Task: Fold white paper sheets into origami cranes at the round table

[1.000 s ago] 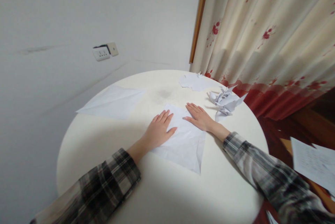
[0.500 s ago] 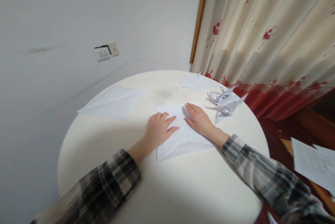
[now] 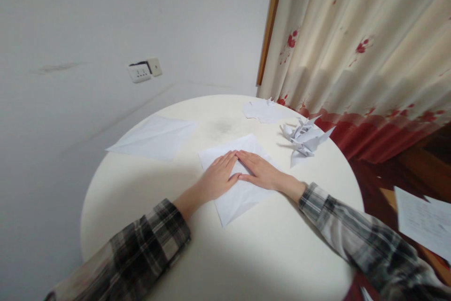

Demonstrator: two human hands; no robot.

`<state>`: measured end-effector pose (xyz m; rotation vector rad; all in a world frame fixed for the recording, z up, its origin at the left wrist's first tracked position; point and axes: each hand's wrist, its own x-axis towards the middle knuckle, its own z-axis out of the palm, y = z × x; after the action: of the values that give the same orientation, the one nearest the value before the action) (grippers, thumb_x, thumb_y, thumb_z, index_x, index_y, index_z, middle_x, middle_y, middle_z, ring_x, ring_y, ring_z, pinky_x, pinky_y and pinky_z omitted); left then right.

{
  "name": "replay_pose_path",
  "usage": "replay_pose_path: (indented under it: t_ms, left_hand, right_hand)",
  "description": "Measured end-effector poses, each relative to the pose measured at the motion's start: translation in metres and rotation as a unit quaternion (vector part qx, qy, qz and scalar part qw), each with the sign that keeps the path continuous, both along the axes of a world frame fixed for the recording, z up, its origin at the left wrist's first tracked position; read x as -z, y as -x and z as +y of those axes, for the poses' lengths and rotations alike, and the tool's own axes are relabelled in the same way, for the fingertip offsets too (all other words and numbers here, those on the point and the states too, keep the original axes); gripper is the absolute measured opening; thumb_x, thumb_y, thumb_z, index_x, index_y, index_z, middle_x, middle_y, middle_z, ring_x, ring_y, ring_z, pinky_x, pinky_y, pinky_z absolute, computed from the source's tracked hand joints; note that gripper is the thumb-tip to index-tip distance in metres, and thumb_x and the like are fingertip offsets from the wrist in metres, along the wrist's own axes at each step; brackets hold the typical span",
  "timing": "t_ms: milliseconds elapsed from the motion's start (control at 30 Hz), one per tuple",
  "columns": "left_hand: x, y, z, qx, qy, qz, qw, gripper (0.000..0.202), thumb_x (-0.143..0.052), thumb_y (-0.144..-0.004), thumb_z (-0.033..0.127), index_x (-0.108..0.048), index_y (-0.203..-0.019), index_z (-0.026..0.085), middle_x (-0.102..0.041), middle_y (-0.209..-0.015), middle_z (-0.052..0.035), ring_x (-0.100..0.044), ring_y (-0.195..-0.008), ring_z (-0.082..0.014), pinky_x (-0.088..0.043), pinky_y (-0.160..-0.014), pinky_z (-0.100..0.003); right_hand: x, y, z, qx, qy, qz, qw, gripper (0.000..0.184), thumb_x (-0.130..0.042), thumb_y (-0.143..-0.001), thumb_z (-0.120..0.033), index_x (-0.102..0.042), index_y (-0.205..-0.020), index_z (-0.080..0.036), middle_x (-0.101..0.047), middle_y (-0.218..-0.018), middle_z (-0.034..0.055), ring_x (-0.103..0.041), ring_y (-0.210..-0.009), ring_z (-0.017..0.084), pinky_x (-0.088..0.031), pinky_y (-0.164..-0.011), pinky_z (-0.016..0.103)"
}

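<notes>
A white sheet of paper (image 3: 243, 202) with faint creases lies turned at an angle on the round white table (image 3: 232, 263). Both my hands rest flat on it. My left hand (image 3: 219, 176) presses on its left middle part, fingers stretched out. My right hand (image 3: 260, 170) lies opposite, also flat, its fingertips meeting those of the left. Between thumbs and forefingers a small triangle of paper shows. Neither hand grips anything. The part of the sheet under the palms is hidden.
Another creased sheet (image 3: 151, 136) lies at the table's left. Several folded paper cranes (image 3: 306, 141) stand at the right, near the edge. Paper scraps (image 3: 266, 111) lie at the back. A wall with a socket (image 3: 140, 73) and a curtain (image 3: 338, 47) stand behind. Written pages (image 3: 421, 221) sit at far right.
The sheet under my hands has turned, so a corner now points toward me. My hands have come together, from apart to fingertips and thumbs touching.
</notes>
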<state>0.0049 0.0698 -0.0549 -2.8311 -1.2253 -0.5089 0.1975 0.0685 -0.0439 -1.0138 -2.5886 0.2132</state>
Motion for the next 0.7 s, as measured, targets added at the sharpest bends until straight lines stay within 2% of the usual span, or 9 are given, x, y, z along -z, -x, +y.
replay_pose_path:
  t_ms: [100, 267, 367, 500, 700]
  left_hand:
    - [-0.002, 0.003, 0.0, -0.031, 0.01, 0.031, 0.999, 0.053, -0.038, -0.086, 0.043, -0.035, -0.131, 0.015, -0.032, -0.142, -0.0132, -0.026, -0.132, -0.0247, -0.026, -0.105, -0.045]
    - [-0.003, 0.004, -0.001, -0.052, 0.009, 0.046, 0.998, 0.052, -0.033, -0.088, 0.046, -0.035, -0.132, 0.019, -0.029, -0.144, -0.0118, -0.025, -0.132, -0.0241, -0.026, -0.104, -0.045]
    - [-0.002, 0.004, -0.003, -0.052, 0.004, 0.038, 0.998, 0.052, -0.031, -0.088, 0.048, -0.036, -0.132, 0.019, -0.03, -0.143, -0.0119, -0.026, -0.132, -0.0239, -0.027, -0.104, -0.045]
    - [-0.002, 0.005, -0.004, -0.049, -0.003, 0.035, 0.998, 0.052, -0.033, -0.088, 0.047, -0.037, -0.131, 0.02, -0.034, -0.141, -0.0119, -0.029, -0.131, -0.0235, -0.028, -0.103, -0.044]
    - [-0.008, 0.007, -0.003, -0.05, -0.023, 0.029, 0.998, 0.049, -0.035, -0.086, 0.049, -0.043, -0.128, 0.024, -0.041, -0.136, -0.0099, -0.037, -0.125, -0.0237, -0.032, -0.098, -0.041]
  right_hand:
    - [-0.002, 0.0, -0.001, 0.021, 0.017, -0.021, 0.999, 0.072, -0.031, -0.085, -0.059, -0.023, -0.139, -0.011, -0.028, -0.143, 0.015, -0.022, -0.134, 0.024, -0.024, -0.108, 0.043]
    - [-0.004, -0.003, -0.001, 0.069, 0.023, -0.058, 0.996, 0.072, -0.024, -0.085, -0.061, -0.026, -0.138, -0.013, -0.026, -0.144, 0.0126, -0.019, -0.135, 0.024, -0.021, -0.108, 0.044]
    - [-0.002, -0.008, 0.003, 0.104, 0.025, -0.071, 0.992, 0.072, -0.023, -0.085, -0.062, -0.026, -0.138, -0.014, -0.023, -0.145, 0.0113, -0.017, -0.135, 0.023, -0.02, -0.108, 0.045]
    - [0.001, -0.016, 0.01, 0.184, 0.023, -0.078, 0.98, 0.071, -0.023, -0.084, -0.063, -0.027, -0.138, -0.016, -0.024, -0.145, 0.0089, -0.017, -0.135, 0.026, -0.02, -0.107, 0.048]
    - [0.0, -0.019, 0.012, 0.248, 0.006, -0.059, 0.967, 0.078, -0.031, -0.079, -0.067, -0.032, -0.135, -0.014, -0.03, -0.143, 0.0116, -0.024, -0.132, 0.028, -0.022, -0.105, 0.048]
